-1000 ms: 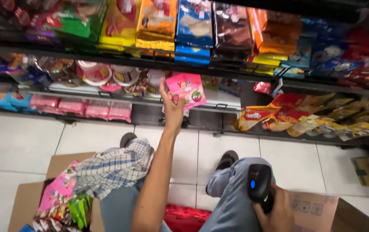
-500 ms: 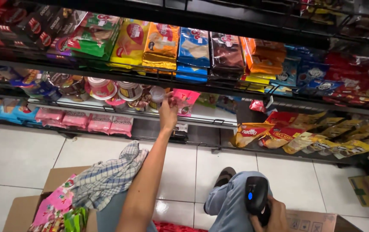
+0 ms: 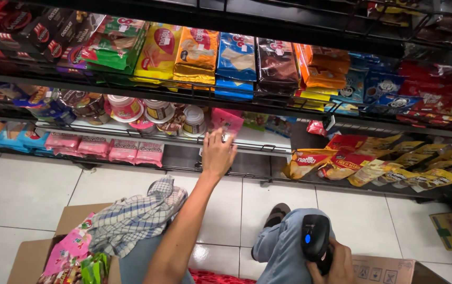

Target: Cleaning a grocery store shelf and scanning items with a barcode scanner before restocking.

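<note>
I see my left hand (image 3: 218,153) on the shelf (image 3: 257,142), its fingers (image 3: 225,138) pinching the pink packet (image 3: 227,121) just above; my right hand (image 3: 336,263) grips the scanner (image 3: 315,237).

- Left arm (image 3: 184,231): bare from the lower frame edge to the wrist; no sleeve, watch or band visible.
- Left hand (image 3: 218,153): bare, no glove, no ring visible.
- Right hand (image 3: 335,265): bare, no glove; only partly in frame.
- Legs: light blue denim jeans (image 3: 285,247), faded at the knee.
- Foot: dark sandal (image 3: 277,215) with a broad strap, toe end visible past the knee.
</note>
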